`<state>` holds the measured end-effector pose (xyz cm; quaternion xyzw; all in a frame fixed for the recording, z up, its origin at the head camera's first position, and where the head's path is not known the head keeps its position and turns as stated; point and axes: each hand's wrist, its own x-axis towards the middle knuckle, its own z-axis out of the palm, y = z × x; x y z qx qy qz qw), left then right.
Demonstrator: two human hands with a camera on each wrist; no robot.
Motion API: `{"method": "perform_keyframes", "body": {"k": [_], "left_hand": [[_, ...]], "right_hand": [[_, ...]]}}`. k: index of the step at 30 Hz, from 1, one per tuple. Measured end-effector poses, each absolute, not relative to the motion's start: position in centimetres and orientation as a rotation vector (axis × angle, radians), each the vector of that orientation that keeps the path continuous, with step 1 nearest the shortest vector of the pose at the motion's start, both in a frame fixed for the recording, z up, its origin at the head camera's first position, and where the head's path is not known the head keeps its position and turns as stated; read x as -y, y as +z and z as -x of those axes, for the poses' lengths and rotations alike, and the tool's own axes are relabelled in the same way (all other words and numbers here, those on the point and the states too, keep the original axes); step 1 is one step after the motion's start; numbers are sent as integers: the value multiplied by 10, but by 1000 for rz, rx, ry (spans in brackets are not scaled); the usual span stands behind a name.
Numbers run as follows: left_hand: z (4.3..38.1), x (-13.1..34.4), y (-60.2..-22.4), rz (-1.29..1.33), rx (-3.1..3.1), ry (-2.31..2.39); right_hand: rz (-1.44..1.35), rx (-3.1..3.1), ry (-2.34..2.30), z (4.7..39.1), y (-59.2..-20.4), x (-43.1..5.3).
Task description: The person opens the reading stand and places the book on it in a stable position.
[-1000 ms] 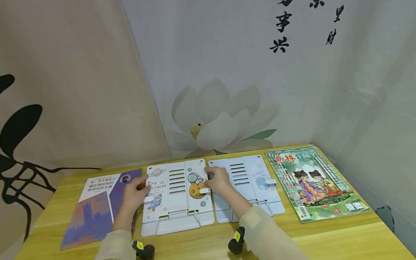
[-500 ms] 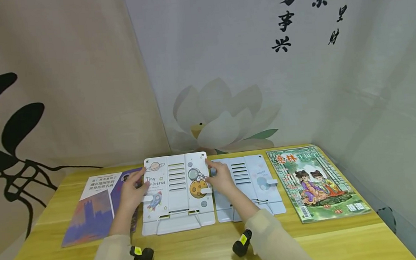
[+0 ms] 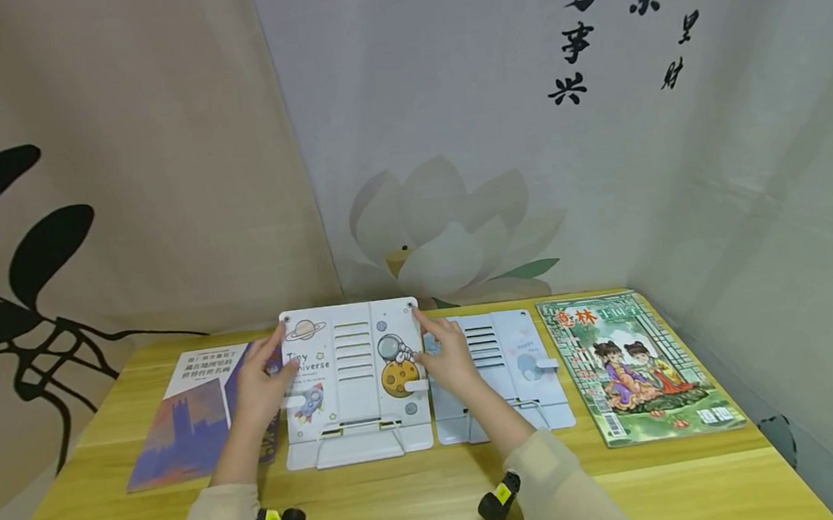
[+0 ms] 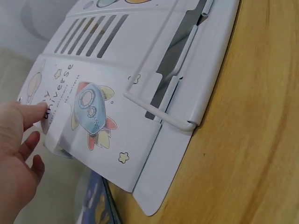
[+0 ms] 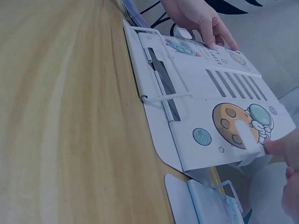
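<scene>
Though it partly hides them, both hands [image 3: 257, 386] [image 3: 453, 360] seem to pinch the white stand [image 3: 358, 398].

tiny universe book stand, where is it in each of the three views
Head: the Tiny Universe book stand is in the lower half, left of centre, between left hand and right hand.
Left wrist: it slants from the top edge to lower centre.
Right wrist: it slants across the centre and right.
Shared landmark: its blue rocket print.
</scene>
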<state>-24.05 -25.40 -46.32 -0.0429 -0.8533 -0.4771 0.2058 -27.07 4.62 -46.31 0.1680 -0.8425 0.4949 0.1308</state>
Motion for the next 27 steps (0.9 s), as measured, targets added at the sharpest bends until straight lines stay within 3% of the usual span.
{"method": "perform_keyframes", "body": {"k": [27], "left_hand": [[224, 244, -424, 257, 2493, -961]], "right_hand": [[-588, 2129, 1442, 226, -454, -46]]}}
